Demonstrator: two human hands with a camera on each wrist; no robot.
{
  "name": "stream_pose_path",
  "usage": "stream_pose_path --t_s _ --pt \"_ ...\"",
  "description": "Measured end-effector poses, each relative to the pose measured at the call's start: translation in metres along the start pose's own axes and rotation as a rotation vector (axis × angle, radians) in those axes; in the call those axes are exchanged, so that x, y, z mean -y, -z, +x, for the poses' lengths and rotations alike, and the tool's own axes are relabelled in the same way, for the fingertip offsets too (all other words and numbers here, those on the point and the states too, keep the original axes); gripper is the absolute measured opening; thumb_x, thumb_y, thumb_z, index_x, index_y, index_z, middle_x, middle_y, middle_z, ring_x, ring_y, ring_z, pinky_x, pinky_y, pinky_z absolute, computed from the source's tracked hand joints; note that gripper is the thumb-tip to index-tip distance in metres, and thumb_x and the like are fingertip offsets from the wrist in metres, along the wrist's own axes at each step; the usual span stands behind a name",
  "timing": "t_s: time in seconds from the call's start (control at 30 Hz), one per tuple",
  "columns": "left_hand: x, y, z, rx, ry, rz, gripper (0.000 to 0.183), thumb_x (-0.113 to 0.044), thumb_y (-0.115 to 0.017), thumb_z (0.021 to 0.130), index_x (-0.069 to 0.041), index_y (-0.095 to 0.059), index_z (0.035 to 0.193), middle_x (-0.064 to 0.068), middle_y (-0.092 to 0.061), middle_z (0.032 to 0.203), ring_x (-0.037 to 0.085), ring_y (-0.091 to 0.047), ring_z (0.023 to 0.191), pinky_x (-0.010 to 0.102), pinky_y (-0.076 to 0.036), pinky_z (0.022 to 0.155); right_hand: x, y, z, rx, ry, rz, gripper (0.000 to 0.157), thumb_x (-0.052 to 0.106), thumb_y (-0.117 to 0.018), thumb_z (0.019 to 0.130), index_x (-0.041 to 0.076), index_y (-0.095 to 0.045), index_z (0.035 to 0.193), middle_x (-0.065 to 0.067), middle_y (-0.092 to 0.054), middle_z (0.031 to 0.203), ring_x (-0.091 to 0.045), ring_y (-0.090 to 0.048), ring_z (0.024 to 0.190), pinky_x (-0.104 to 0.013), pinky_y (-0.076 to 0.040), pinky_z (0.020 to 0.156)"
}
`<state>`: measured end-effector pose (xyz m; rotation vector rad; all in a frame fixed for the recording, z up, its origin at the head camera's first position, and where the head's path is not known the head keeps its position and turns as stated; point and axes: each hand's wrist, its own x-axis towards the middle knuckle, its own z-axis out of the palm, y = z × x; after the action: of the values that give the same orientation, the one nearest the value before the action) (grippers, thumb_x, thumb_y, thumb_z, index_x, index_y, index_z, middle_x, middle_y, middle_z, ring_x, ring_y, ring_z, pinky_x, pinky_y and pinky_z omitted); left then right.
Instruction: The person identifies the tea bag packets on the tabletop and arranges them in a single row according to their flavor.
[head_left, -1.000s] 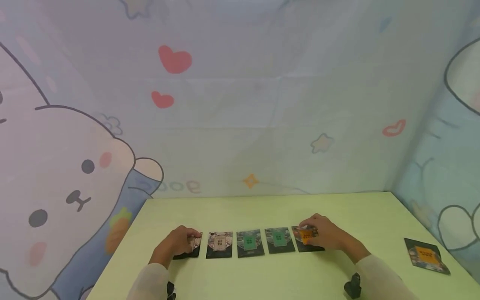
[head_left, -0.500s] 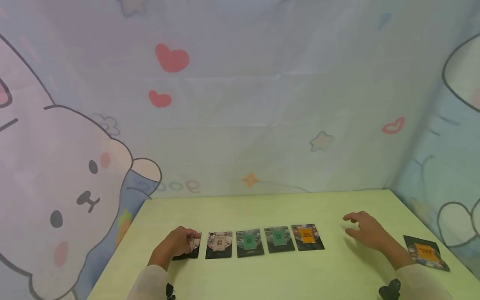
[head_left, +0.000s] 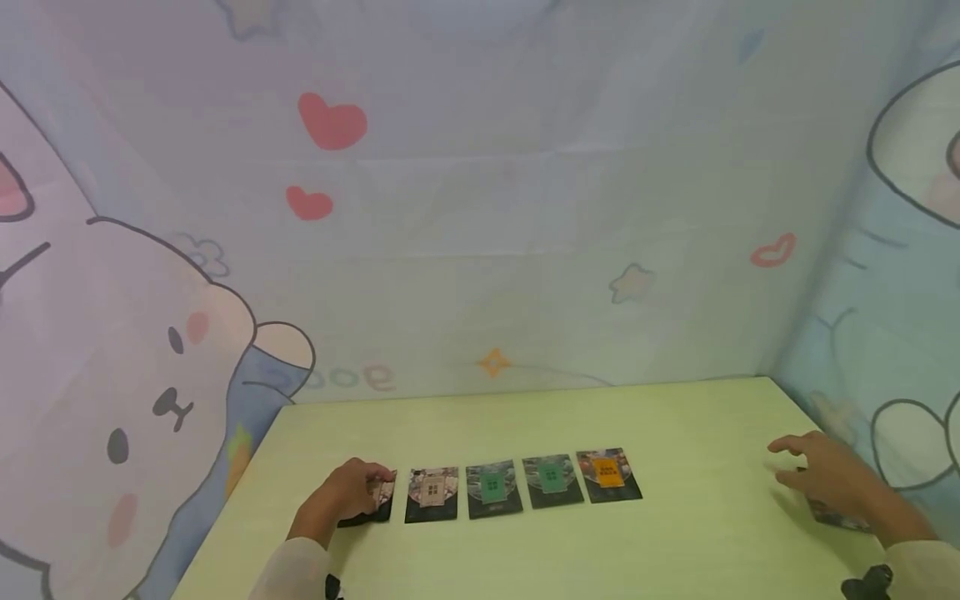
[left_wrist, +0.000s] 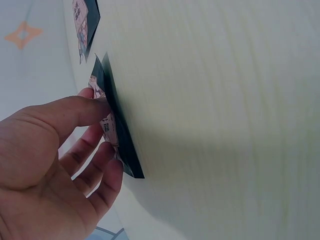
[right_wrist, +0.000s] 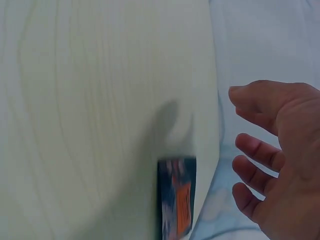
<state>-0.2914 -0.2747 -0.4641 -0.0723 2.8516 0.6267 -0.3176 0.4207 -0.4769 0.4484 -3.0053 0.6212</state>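
Note:
My left hand (head_left: pixel 347 490) grips the leftmost flat dark packet (head_left: pixel 383 502) of a row on the table. In the left wrist view the thumb lies on the face of this pink-labelled packet (left_wrist: pixel 131 157), with curled fingertips along its side; part of it is hidden. My right hand (head_left: pixel 834 477), fingers loosely bent and holding nothing, hovers over a packet at the table's right side. That orange-labelled packet (right_wrist: pixel 177 197) shows below the hand in the right wrist view; in the head view the hand mostly covers it.
The row continues with a beige-labelled packet (head_left: pixel 432 496), two green-labelled packets (head_left: pixel 493 490) and an orange-labelled packet (head_left: pixel 609 475). A cartoon-printed cloth wall (head_left: pixel 465 208) stands behind the pale table (head_left: pixel 525 558) and along its sides.
My right hand has let go of the orange-labelled packet at the row's right end and moved right, over the far-right packet. The left hand has stayed at its packet.

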Motion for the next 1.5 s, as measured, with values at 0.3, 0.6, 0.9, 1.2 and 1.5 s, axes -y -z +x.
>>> stream_pose_path --t_s 0.3,0.6,0.9,1.2,1.5 --pt "-0.001 0.002 -0.001 0.013 -0.011 -0.020 0.052 0.008 -0.077 0.079 -0.016 -0.074 0.125 0.024 -0.060 0.138 0.042 -0.058 0.126 0.048 -0.054 0.091 -0.035 0.011 -0.021 0.068 -0.038 -0.053 0.046 0.026 -0.075 0.089 -0.004 -0.066 0.123 -0.036 -0.062 0.116 -0.054 -0.058 0.104 -0.062 -0.050 0.077" --pt "0.002 0.004 -0.003 0.005 -0.044 -0.017 0.052 0.009 -0.074 0.080 -0.011 -0.072 0.128 0.024 -0.062 0.137 0.039 -0.060 0.125 0.047 -0.053 0.092 -0.046 -0.001 -0.024 0.018 0.072 -0.140 0.038 0.024 -0.082 0.083 0.001 -0.072 0.111 -0.010 -0.073 0.102 -0.025 -0.065 0.089 -0.037 -0.051 0.075" --pt "0.002 0.001 0.001 0.026 -0.039 -0.015 0.050 0.008 -0.074 0.082 -0.012 -0.071 0.128 0.026 -0.059 0.140 0.045 -0.054 0.132 0.056 -0.049 0.101 -0.046 0.004 -0.024 0.059 -0.020 -0.099 0.044 0.025 -0.084 0.080 -0.003 -0.070 0.111 -0.019 -0.070 0.102 -0.031 -0.063 0.092 -0.045 -0.050 0.077" --pt "0.002 -0.002 0.004 0.022 -0.038 -0.028 0.050 0.009 -0.074 0.081 -0.012 -0.073 0.126 0.027 -0.057 0.142 0.038 -0.058 0.124 0.049 -0.051 0.093 -0.047 0.005 -0.028 0.046 -0.051 -0.146 0.045 0.031 -0.083 0.079 0.001 -0.070 0.110 -0.020 -0.069 0.102 -0.033 -0.063 0.090 -0.046 -0.049 0.073" --pt "0.006 -0.001 0.007 0.040 -0.024 -0.016 0.052 0.007 -0.074 0.080 -0.014 -0.072 0.127 0.024 -0.059 0.140 0.036 -0.059 0.124 0.048 -0.051 0.094 -0.046 0.004 -0.031 0.053 -0.076 -0.087 0.048 0.031 -0.083 0.082 0.000 -0.067 0.115 -0.026 -0.063 0.107 -0.038 -0.060 0.094 -0.050 -0.048 0.074"
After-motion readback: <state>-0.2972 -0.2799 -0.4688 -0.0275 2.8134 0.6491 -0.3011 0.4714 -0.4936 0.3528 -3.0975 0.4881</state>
